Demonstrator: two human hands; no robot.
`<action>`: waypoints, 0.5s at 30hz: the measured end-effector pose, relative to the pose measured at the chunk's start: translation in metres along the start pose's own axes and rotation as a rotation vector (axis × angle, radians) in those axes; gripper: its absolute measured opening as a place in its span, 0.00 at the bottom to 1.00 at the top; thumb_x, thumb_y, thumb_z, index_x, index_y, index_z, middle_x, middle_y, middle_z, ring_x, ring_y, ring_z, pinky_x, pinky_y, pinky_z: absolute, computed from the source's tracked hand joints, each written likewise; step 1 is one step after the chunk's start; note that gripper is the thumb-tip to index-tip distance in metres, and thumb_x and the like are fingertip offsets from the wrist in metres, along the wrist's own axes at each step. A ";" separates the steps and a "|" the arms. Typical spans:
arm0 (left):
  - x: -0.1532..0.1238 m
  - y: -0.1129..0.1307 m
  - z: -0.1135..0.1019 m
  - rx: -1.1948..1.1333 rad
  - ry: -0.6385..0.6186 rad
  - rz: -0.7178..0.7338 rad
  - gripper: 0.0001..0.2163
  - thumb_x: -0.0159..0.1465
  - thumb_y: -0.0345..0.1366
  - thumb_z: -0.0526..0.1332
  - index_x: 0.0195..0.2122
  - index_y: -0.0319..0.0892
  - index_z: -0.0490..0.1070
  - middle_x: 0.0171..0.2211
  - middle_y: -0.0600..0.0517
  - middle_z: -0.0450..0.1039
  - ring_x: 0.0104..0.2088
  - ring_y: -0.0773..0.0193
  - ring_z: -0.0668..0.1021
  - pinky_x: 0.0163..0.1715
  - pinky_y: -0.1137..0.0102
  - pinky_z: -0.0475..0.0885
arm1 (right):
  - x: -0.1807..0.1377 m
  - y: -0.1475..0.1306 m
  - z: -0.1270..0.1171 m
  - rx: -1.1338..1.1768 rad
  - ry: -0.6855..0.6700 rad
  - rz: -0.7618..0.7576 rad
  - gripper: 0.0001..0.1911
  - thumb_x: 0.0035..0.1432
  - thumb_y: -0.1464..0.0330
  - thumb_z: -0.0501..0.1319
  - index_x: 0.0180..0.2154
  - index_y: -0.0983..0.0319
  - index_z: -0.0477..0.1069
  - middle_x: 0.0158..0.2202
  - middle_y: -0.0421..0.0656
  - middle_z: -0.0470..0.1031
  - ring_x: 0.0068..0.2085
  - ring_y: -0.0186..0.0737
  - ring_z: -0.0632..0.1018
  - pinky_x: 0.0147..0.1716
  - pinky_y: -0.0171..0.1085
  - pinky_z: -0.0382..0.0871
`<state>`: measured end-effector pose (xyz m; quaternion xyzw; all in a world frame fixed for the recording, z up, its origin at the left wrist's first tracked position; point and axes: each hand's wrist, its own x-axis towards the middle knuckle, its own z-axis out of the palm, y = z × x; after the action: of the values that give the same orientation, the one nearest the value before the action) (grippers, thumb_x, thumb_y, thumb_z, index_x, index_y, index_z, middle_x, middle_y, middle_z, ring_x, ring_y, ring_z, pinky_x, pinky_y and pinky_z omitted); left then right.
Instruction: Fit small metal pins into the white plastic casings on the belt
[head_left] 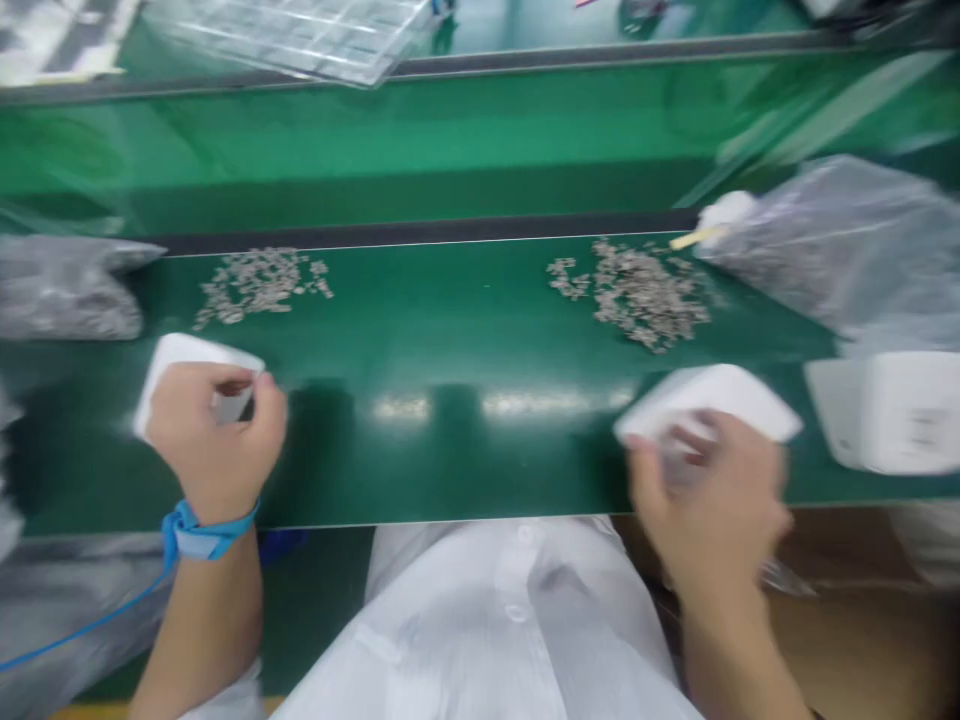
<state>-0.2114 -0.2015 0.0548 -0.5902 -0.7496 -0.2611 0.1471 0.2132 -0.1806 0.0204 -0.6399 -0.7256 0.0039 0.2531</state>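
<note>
Though motion smears everything, a grey bag [64, 290] of small parts lies far left. The left hand [214, 440], wrist strap [204, 535] on, pinches a white piece [187, 355] just above the green bench [450, 330], probably so its face shows. A left heap [259, 280] and right heap [641, 290] of loose parts sit behind, within reach. The right hand [712, 500] clasps a second white piece [712, 400]; a clear bag [832, 240] slumps beyond.

Open mat [450, 340] between left pile [259, 283] and right pile [637, 290], left bag [64, 285], right bag [840, 240] crowding ends

Green bench surface [465, 330], glossy, reflects overhead light in pale patches. Behind it lies a green conveyor belt [420, 140] with dark edge rails.
</note>
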 end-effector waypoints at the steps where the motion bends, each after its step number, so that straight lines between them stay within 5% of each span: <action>1: 0.005 0.020 0.012 -0.127 -0.062 0.104 0.03 0.62 0.35 0.62 0.35 0.44 0.69 0.33 0.51 0.72 0.37 0.58 0.76 0.39 0.60 0.69 | 0.002 -0.015 0.002 -0.009 -0.012 -0.062 0.32 0.63 0.59 0.64 0.64 0.60 0.56 0.54 0.57 0.70 0.55 0.62 0.74 0.44 0.55 0.75; 5: 0.024 0.092 0.063 -0.475 -0.365 0.560 0.08 0.64 0.39 0.63 0.41 0.43 0.70 0.40 0.47 0.76 0.43 0.55 0.77 0.43 0.60 0.72 | 0.019 -0.074 0.008 0.226 -0.216 -0.318 0.26 0.67 0.60 0.59 0.61 0.64 0.58 0.58 0.57 0.70 0.55 0.53 0.76 0.43 0.46 0.79; 8: 0.036 0.121 0.092 -0.607 -0.500 0.700 0.13 0.65 0.43 0.61 0.46 0.41 0.70 0.45 0.44 0.75 0.47 0.53 0.76 0.47 0.57 0.72 | 0.037 -0.091 0.005 0.362 -0.358 -0.385 0.21 0.68 0.62 0.56 0.59 0.63 0.61 0.59 0.53 0.71 0.54 0.47 0.77 0.42 0.42 0.79; 11: 0.042 0.127 0.105 -0.654 -0.576 0.709 0.14 0.65 0.45 0.61 0.45 0.41 0.71 0.44 0.45 0.75 0.45 0.54 0.76 0.47 0.57 0.72 | 0.070 -0.068 -0.002 0.446 -0.243 -0.432 0.11 0.68 0.68 0.56 0.50 0.61 0.69 0.51 0.48 0.77 0.50 0.41 0.78 0.46 0.39 0.76; 15: 0.042 0.122 0.106 -0.647 -0.558 0.666 0.13 0.66 0.47 0.62 0.41 0.43 0.73 0.42 0.46 0.77 0.43 0.55 0.77 0.45 0.58 0.72 | 0.142 0.020 0.008 0.161 0.053 -0.219 0.07 0.62 0.72 0.58 0.37 0.61 0.75 0.37 0.46 0.79 0.39 0.43 0.78 0.41 0.42 0.72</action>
<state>-0.0954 -0.0876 0.0163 -0.8579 -0.4139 -0.2512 -0.1722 0.2209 -0.0421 0.0589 -0.5343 -0.7815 0.0173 0.3216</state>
